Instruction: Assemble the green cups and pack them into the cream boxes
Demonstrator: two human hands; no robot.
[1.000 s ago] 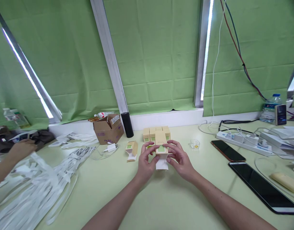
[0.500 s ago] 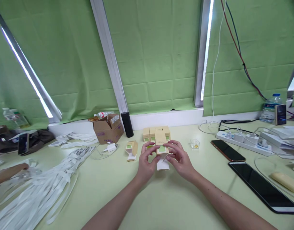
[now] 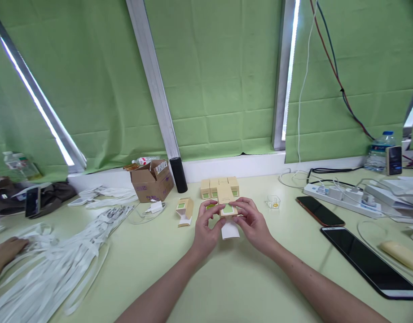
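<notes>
Both my hands grip a small tan cardboard box (image 3: 226, 196) with a green label on its near end. Its white end flap (image 3: 230, 230) hangs open toward me. My left hand (image 3: 206, 226) pinches the box's left side, and my right hand (image 3: 253, 222) holds the right side, fingers bent around the edge. Behind it stands a row of several similar tan boxes (image 3: 205, 188), partly hidden by the held one. Left of my hands, another small box (image 3: 184, 211) lies with its flap open. To the right sits a small clear plastic container (image 3: 273, 202) with something yellow inside.
A brown carton (image 3: 151, 181) and black cylinder (image 3: 178, 175) stand at the back. White straps (image 3: 58, 273) cover the left, where another person's hand (image 3: 7, 253) rests. Two phones (image 3: 320, 211), a power strip (image 3: 343, 200) and a cream oval object (image 3: 402, 255) lie right.
The white flap has swung slightly right and my right fingers have shifted a little on the box. At far left, the other person's hand has moved left and down.
</notes>
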